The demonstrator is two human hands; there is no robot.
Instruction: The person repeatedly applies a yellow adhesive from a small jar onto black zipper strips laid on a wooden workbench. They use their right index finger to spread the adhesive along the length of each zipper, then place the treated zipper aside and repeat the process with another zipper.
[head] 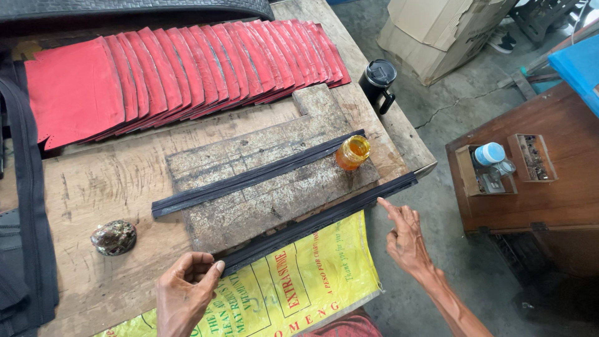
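Head view, 1 frame. My left hand (187, 288), at the lower middle of the frame, is pinching the near end of a long black strip (318, 221) between thumb and curled fingers; the strip runs diagonally from there up toward the right edge of the wooden table (100, 181), lying along the front edge of a worn board (274, 187). My right hand (404, 234), lower right of the frame, is mostly loose, with the index finger extended so its tip touches, or is just beside, the far part of the same strip; I cannot tell which. A 2nd black strip (256, 175) lies across the board, parallel to the 1st and apart from it. A small jar of amber liquid (353, 152) stands on the board at that strip's right end. A yellow printed sack (293, 290) covers the table edge under my hands. Fanned red pieces (187, 68) fill the upper left, a black mug (379, 82) sits at the table's upper right corner, and a dark round lump (113, 237) lies at left. Judgement: the step in hand is laying the near strip out straight. The next move calls for keeping tension between both hands so the strip stays flat along the board edge.
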